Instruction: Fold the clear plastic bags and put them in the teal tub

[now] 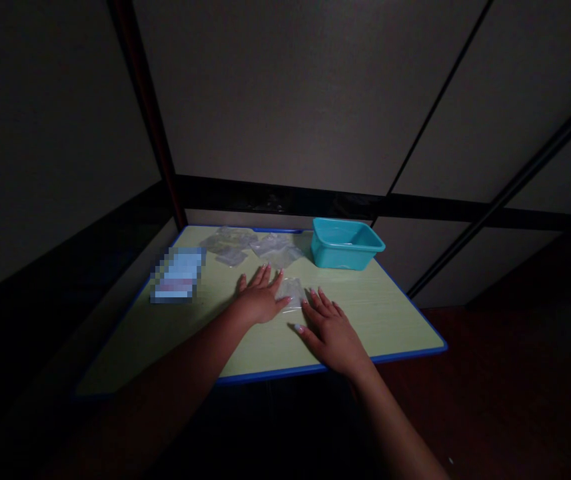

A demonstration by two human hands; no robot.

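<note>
A small clear plastic bag [292,293] lies flat on the pale green table [265,347] between my hands. My left hand [260,298] rests palm down at the bag's left side, fingers spread, with the thumb and forefinger at its edge. On the right, my right hand [332,331] is also palm down with its fingers apart, the fingertips by the bag's right edge. Farther back lie several more clear bags [276,248] in a loose, overlapping spread.
A turquoise plastic basket [348,257] stands at the back right of the table. At the left edge is a blurred-out light blue object [179,275]. The blue-edged table stands against dark-striped panels [285,100].
</note>
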